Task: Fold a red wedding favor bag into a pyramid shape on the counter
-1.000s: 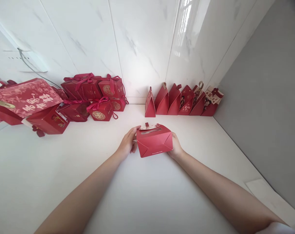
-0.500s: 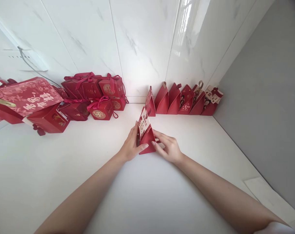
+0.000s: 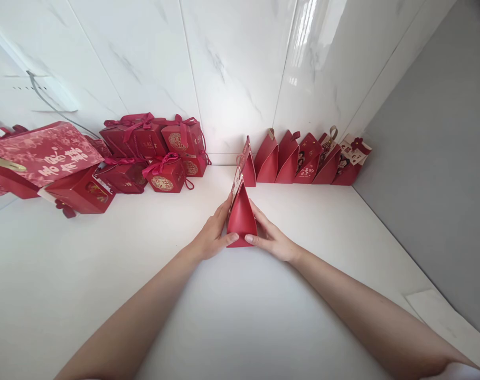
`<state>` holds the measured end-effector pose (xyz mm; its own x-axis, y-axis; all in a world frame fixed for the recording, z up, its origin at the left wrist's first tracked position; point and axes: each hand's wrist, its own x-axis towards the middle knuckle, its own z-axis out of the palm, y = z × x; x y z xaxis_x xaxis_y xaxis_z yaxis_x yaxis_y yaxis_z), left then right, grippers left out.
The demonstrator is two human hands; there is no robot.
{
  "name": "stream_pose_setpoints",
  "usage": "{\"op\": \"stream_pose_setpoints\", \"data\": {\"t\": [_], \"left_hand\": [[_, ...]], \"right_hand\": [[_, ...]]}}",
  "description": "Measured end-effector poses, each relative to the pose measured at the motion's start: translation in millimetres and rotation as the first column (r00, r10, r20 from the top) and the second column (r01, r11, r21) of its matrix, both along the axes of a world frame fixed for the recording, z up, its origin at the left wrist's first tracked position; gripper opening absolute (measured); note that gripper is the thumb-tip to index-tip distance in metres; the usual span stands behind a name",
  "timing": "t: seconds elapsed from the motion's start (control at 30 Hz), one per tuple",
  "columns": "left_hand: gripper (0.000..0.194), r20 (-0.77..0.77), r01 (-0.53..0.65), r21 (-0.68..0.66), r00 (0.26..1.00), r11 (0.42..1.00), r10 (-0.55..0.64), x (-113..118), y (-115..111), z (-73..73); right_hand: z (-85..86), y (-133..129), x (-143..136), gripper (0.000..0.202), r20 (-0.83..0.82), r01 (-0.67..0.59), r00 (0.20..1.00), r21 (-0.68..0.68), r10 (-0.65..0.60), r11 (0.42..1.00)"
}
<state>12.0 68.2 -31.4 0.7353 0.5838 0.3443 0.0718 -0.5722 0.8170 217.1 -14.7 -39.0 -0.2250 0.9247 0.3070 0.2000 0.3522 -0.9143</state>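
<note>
A small red paper gift box [image 3: 242, 217] stands upright on the white counter [image 3: 240, 316], its triangular end facing me and a printed flap at its top. My left hand [image 3: 212, 235] holds its left side with the thumb under the lower edge. My right hand [image 3: 270, 238] grips the right side, thumb at the bottom corner. Just behind it stands another red triangular box [image 3: 248, 163].
A row of several red triangular boxes [image 3: 311, 161] lines the back wall to the right. A pile of ribboned red boxes [image 3: 156, 153] and a large red bag [image 3: 41, 158] sit at the back left. A grey wall [image 3: 433, 132] bounds the right side.
The box was lying on its side a second ago; both hands turned it and stood it upright with its end toward me. The view shifted slightly.
</note>
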Motion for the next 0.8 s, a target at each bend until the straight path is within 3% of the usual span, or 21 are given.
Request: {"op": "stream_pose_setpoints", "data": {"t": [0.1, 0.23, 0.8], "left_hand": [[0.091, -0.113, -0.066, 0.108, 0.991, 0.992, 0.078, -1.3, -1.4, 3.7], [0.092, -0.146, -0.163, 0.162, 0.972, 0.973, 0.187, 1.3, -6.3, 2.7], [0.088, -0.074, -0.156, 0.083, 0.984, 0.984, 0.162, 2.8, -7.6, 0.5]], "right_hand": [[0.8, 2.4, 1.3, 0.082, -0.005, 0.0, 1.0, 0.014, 0.0, 1.0], [0.8, 3.7, 0.8, 0.076, 0.002, 0.009, 1.0, 0.019, -0.009, 1.0], [-2.8, 5.7, -1.1, 0.08, -0.052, 0.036, 0.998, 0.01, -0.035, 0.999]]}}
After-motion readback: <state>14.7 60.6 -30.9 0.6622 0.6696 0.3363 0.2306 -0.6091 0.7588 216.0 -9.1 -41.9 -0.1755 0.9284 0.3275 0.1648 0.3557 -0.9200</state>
